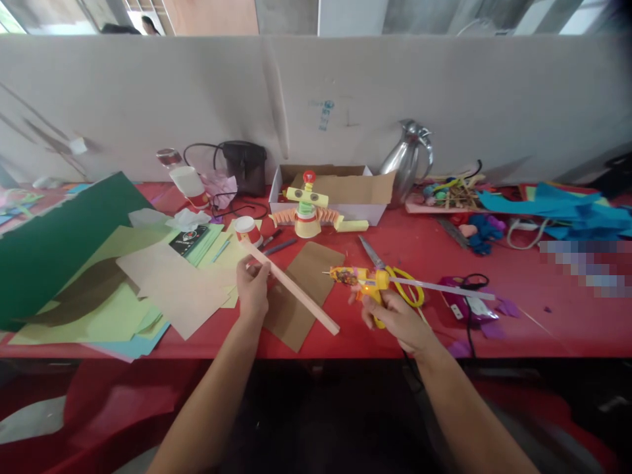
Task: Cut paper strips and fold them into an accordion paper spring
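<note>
My left hand (253,286) pinches a long, narrow strip of folded pale pink paper (301,296) near its upper end; the strip slants down to the right. In my right hand (395,319) is a yellow hot glue gun (363,280), its nozzle pointing left toward the strip but apart from it. A clear glue stick (444,288) juts from the gun's back. Under the strip lies a sheet of brown card (316,263). Behind the hands stands a paper figure (307,207) with a red ball on top and folded arms spread wide. Scissors (405,286) with yellow handles lie behind the gun.
Coloured paper sheets (172,283) and a green board (64,250) cover the left of the red table (567,322). At the back are a white box (380,214), a steel jug (407,158) and a dark bag (244,168). Blue crepe paper (567,210) lies right.
</note>
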`<state>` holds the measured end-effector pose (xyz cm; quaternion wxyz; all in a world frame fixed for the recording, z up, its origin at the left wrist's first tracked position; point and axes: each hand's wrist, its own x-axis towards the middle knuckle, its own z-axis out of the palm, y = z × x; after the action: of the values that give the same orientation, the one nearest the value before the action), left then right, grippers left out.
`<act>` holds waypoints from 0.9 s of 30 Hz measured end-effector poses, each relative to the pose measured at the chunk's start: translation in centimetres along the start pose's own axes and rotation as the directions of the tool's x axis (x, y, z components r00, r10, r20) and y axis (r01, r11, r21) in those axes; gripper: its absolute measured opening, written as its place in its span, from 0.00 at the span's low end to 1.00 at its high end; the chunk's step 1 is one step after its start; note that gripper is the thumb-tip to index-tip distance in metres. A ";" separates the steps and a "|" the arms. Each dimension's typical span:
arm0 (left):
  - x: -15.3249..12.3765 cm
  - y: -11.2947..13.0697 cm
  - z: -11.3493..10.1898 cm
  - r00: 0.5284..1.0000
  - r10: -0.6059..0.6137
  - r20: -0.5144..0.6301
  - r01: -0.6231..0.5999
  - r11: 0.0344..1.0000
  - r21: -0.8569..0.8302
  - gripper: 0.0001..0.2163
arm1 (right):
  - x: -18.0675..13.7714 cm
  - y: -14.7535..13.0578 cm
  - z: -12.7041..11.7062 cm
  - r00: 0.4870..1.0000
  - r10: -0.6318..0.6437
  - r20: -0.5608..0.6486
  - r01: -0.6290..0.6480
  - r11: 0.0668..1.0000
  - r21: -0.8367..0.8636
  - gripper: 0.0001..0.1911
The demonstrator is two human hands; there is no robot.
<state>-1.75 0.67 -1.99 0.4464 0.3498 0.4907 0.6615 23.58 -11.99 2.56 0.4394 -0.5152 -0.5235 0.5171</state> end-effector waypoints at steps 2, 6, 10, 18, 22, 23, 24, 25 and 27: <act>0.1 0.0 -0.5 1.000 -0.011 -0.002 0.011 1.000 0.009 0.21 | -0.1 -0.2 0.2 0.999 0.011 0.052 -0.011 1.000 -0.009 0.21; 0.4 -0.1 -0.8 0.999 -0.028 0.022 0.029 0.999 -0.024 0.20 | -0.5 0.0 0.4 0.988 0.075 0.137 -0.067 0.996 -0.062 0.23; 0.5 0.0 -0.6 0.998 -0.024 0.060 0.028 0.998 -0.062 0.17 | -1.3 0.9 0.1 0.981 0.106 0.160 -0.087 0.989 -0.121 0.22; 0.6 0.1 -0.6 0.993 0.024 0.116 -0.009 0.992 -0.126 0.14 | -3.1 1.2 -0.6 0.977 0.144 0.158 -0.112 0.975 -0.194 0.23; 0.7 0.3 -0.6 0.991 0.041 0.127 -0.021 0.988 -0.156 0.14 | -3.9 1.2 -0.9 0.969 0.196 0.150 -0.144 0.942 -0.303 0.22; 0.7 0.3 -0.6 0.991 0.043 0.126 -0.022 0.987 -0.160 0.14 | -4.1 1.2 -0.9 0.967 0.208 0.147 -0.153 0.935 -0.320 0.22; 0.7 0.3 -0.6 0.991 0.043 0.127 -0.022 0.986 -0.164 0.14 | -4.3 1.3 -1.0 0.965 0.220 0.143 -0.162 0.929 -0.332 0.22; 0.7 0.4 -0.5 0.991 0.044 0.128 -0.022 0.985 -0.168 0.14 | -4.4 1.4 -1.1 0.963 0.231 0.138 -0.172 0.924 -0.341 0.22; 0.7 0.4 -0.5 0.990 0.044 0.131 -0.021 0.985 -0.170 0.13 | -4.6 1.4 -1.2 0.960 0.249 0.128 -0.191 0.917 -0.349 0.23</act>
<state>-2.53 1.07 -1.72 0.4956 0.3626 0.3959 0.6827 25.25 -16.57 1.56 0.2385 -0.5917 -0.5776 0.5093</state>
